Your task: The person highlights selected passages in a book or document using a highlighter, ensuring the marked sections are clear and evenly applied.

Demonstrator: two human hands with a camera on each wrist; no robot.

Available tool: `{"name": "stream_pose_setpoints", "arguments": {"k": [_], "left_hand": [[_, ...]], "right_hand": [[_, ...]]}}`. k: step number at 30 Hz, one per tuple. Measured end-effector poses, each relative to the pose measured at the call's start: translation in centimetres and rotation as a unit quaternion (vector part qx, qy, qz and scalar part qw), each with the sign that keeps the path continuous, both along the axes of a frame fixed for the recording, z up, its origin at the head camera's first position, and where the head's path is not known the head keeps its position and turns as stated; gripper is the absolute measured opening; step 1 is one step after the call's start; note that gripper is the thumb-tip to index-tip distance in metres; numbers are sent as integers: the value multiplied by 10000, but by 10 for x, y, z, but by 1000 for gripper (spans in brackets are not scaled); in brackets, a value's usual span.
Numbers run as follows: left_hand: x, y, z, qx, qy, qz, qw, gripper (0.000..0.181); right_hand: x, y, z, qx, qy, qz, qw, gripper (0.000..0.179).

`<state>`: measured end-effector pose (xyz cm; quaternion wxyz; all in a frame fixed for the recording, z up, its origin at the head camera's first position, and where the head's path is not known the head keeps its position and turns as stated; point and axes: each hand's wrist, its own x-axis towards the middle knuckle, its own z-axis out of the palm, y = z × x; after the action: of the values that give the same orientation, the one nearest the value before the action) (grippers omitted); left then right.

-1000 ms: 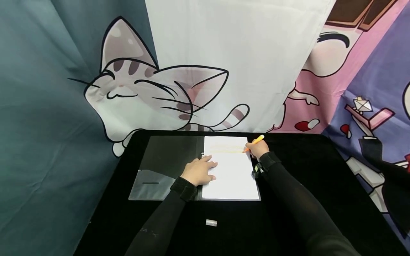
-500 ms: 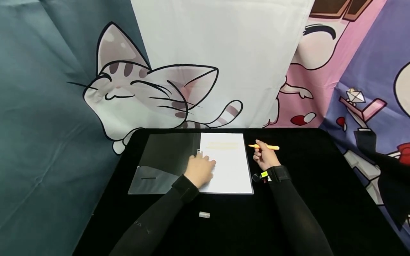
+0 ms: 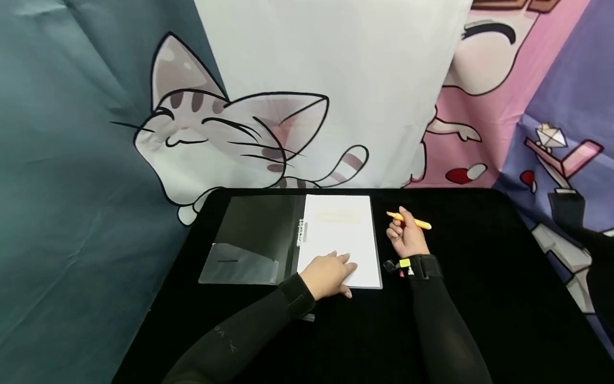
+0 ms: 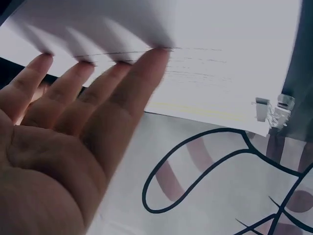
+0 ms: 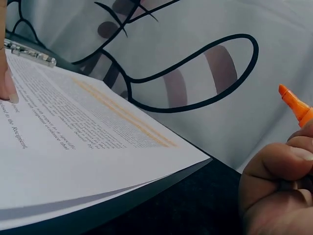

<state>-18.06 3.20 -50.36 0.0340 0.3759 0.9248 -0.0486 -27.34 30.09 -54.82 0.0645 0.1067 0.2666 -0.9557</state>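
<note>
A black folder (image 3: 261,221) lies open on the table with printed sheets (image 3: 338,234) held at its spine by a metal clip (image 3: 301,233). Orange-yellow highlighted lines (image 5: 124,112) run across the upper text in the right wrist view. My left hand (image 3: 331,274) rests on the lower part of the page, its straight fingertips (image 4: 156,61) on the paper. Beside the folder, to its right, my right hand (image 3: 406,237) holds an orange highlighter (image 3: 422,224). Its uncapped tip (image 5: 293,103) points up and away from the paper in the right wrist view.
A small pale cylinder (image 3: 309,318) lies on the black table (image 3: 364,341) in front of the folder, partly hidden by the left forearm. A clear pocket (image 3: 240,264) covers the folder's lower left. A printed cat curtain (image 3: 268,138) hangs behind the table.
My right hand has lifted the highlighter off the page and moved right, beside the folder. My left hand has slid from the page's left edge near the clip down and right across the paper.
</note>
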Motion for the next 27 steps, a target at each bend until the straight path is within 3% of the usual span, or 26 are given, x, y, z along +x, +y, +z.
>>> {"name": "stream_pose_setpoints", "arguments": {"k": [5, 9, 13, 22, 27], "left_hand": [[-10, -6, 0, 173, 151, 31, 9997, 64], [-14, 2, 0, 217, 205, -7, 9996, 61], [-13, 15, -7, 238, 173, -58, 9995, 66], [-10, 37, -2, 200, 419, 247, 9986, 73], [-6, 49, -17, 109, 724, 356, 9967, 70]], "right_hand": [[-11, -10, 8, 206, 31, -60, 9998, 47], [-11, -8, 9, 280, -149, -276, 9991, 45], [-7, -3, 3, 325, -261, -372, 9984, 44], [-13, -2, 3, 386, -65, -384, 9985, 46], [-8, 0, -3, 383, -55, -323, 9987, 45]]}}
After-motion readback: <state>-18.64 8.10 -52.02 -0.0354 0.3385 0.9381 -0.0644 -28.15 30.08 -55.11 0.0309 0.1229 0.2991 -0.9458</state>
